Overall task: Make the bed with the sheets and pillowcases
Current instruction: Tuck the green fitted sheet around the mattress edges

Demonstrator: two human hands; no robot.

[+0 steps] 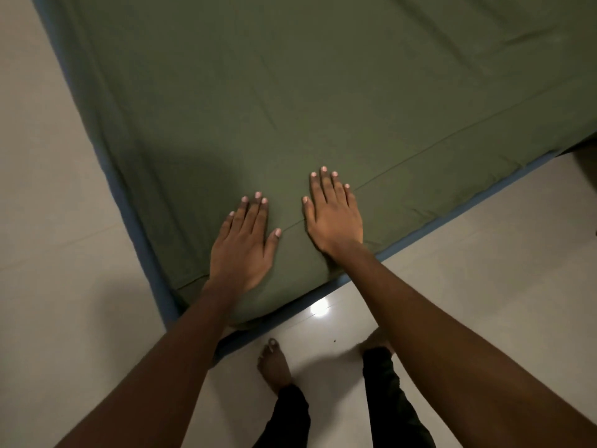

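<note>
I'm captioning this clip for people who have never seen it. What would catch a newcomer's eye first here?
The left hand and right hand lie flat, fingers straight, on the near corner of a smooth olive-green bed sheet that fills the upper frame. A blue mattress edge shows below the sheet along both sides, and a bare foot stands on the glossy pale tiled floor at the bottom.

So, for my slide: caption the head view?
Left hand and right hand press flat on the green sheet near its corner.
</note>
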